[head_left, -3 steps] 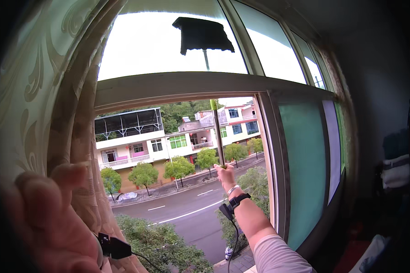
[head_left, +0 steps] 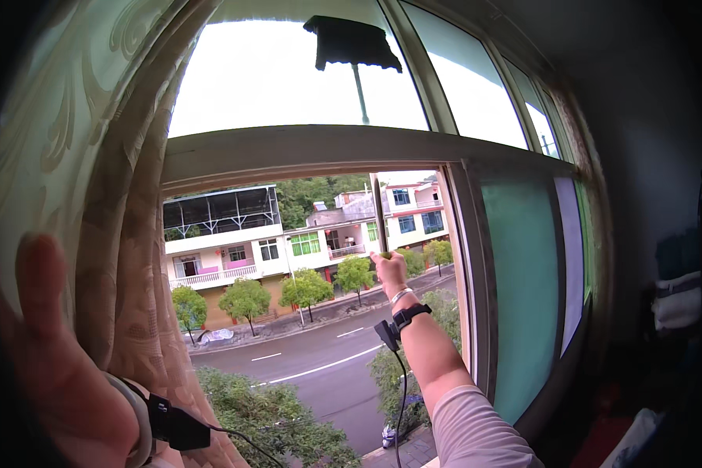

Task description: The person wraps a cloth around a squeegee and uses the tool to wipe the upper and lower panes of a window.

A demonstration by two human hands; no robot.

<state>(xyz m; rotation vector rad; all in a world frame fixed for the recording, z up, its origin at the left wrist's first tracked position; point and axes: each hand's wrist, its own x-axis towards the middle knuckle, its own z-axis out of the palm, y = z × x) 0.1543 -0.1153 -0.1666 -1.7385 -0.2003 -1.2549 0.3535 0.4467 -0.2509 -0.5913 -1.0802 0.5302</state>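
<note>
My right hand [head_left: 390,267] reaches out through the open window and is closed around the lower end of a long pole [head_left: 379,210]. The pole rises past the window's crossbar. Above, behind the upper glass, a dark cloth or garment [head_left: 355,45] with a ragged lower edge hangs at its top; how the two are joined cannot be made out. Close to the camera at the far left, my left hand [head_left: 70,366] is raised beside the patterned curtain [head_left: 113,203]. One digit stretches upward, its palm looks bare, and its other fingers fade into the dark rim.
The window crossbar [head_left: 304,148] runs above my right arm. A greenish sliding pane [head_left: 522,273] stands to the right. Outside lie a road [head_left: 312,374], trees [head_left: 246,296] and white buildings [head_left: 226,242]. Black cables [head_left: 402,390] hang from both wrists.
My right hand has risen slightly, and the pole and dark cloth have moved up with it. The left hand has shifted, with one digit now pointing straight up.
</note>
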